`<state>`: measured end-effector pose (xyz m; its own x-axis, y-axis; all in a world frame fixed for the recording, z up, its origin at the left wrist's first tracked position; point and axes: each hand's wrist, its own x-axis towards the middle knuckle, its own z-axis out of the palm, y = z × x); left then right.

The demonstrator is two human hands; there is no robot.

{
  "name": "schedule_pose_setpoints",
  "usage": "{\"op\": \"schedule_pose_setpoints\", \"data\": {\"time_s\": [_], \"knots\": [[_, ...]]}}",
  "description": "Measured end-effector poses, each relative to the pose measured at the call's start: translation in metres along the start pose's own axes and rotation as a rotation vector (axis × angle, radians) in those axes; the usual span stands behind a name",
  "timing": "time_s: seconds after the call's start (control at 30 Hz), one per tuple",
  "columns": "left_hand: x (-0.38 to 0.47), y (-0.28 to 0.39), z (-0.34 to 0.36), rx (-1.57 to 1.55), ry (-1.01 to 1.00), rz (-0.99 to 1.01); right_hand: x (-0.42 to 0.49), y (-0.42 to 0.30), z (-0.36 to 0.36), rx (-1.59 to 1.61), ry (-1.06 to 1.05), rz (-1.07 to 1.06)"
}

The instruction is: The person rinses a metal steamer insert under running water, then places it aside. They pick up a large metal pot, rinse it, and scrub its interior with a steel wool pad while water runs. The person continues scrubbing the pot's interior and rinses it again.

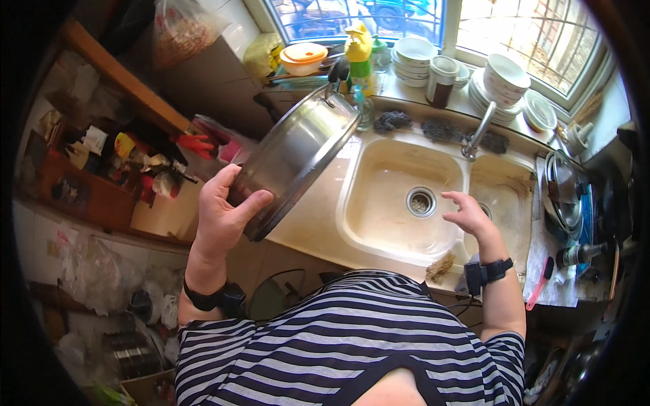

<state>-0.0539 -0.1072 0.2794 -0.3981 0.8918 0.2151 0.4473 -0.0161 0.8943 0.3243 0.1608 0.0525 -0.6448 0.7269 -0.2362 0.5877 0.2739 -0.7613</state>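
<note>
My left hand (226, 208) grips the near end of a stainless steel pot (299, 157), thumb on its side. The pot is held tilted above the counter, left of the double-basin sink (350, 203), with a black handle at its far end. Its inside is hidden from view. Over the divider between the basins, my right hand (469, 215) is raised with thumb and fingers apart and nothing between them. A metal faucet (480, 133) stands behind that hand. A tan scrubbing pad (441, 267) lies on the sink's front edge.
Dark scouring pads (392, 122) line the sink's back edge. Stacked bowls (414, 58), a yellow-green bottle (359, 61) and a soap dispenser (363, 109) stand near the window. Pot lids (563, 195) and a pink-handled brush (541, 284) are on the right. Shelves with bags (101, 269) fill the left.
</note>
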Motion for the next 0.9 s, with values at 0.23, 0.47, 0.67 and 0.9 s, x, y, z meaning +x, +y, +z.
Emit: {"op": "schedule_pose_setpoints", "data": {"time_s": [0.23,0.47,0.67,0.9], "knots": [[-0.027,-0.015,-0.016,0.79,0.071,0.267,-0.009,-0.004,0.005,-0.041,-0.021,0.082],[-0.049,-0.031,-0.021,0.967,0.164,0.271,-0.004,0.003,0.015,-0.136,0.264,-0.055],[-0.072,-0.067,-0.018,0.973,0.144,0.24,-0.004,0.008,0.02,-0.073,0.347,-0.134],[-0.099,-0.118,-0.001,1.011,0.072,0.226,-0.011,0.017,0.021,-0.007,0.316,-0.106]]}}
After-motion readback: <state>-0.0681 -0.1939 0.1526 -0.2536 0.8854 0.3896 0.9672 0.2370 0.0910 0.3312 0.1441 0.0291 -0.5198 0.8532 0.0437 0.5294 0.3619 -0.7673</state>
